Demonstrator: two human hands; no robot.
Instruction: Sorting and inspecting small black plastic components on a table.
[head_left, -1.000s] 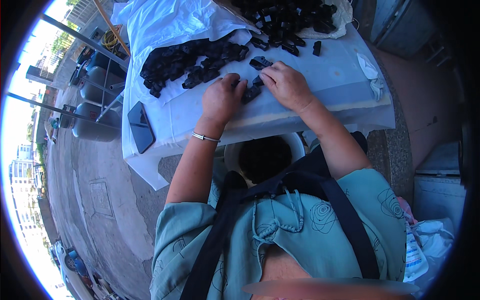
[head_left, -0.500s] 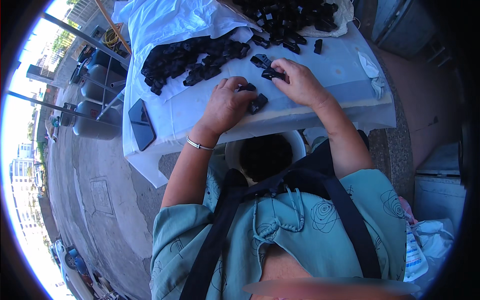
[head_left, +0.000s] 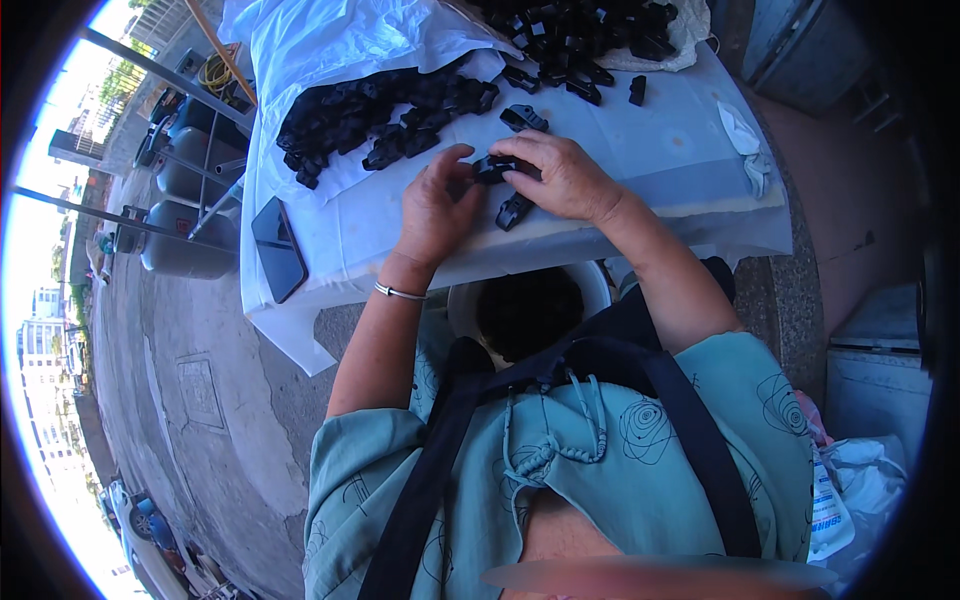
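Observation:
My right hand [head_left: 565,178] pinches a small black plastic part [head_left: 492,168] over the near side of the covered table. Beside it, my left hand [head_left: 435,208] is curved with thumb and fingers apart, at the left end of that part; whether a fingertip touches it is hard to tell. One more black part [head_left: 514,211] lies on the cover just below the hands. Another, longer black part [head_left: 524,118] rests just beyond my right fingers. To the far left, a heap of black parts [head_left: 345,125] spills from a white plastic bag [head_left: 370,40].
A second heap of black parts [head_left: 590,35] lies at the table's far right. A dark phone [head_left: 279,250] is at the left edge, a crumpled white cloth [head_left: 742,140] at the right. Under the front edge stands a white bucket [head_left: 607,288] with dark contents.
My right hand has moved left and nearer, towards my left hand. The left hand has drawn back a little and its fingers have spread. The longer part now lies free of the right fingers.

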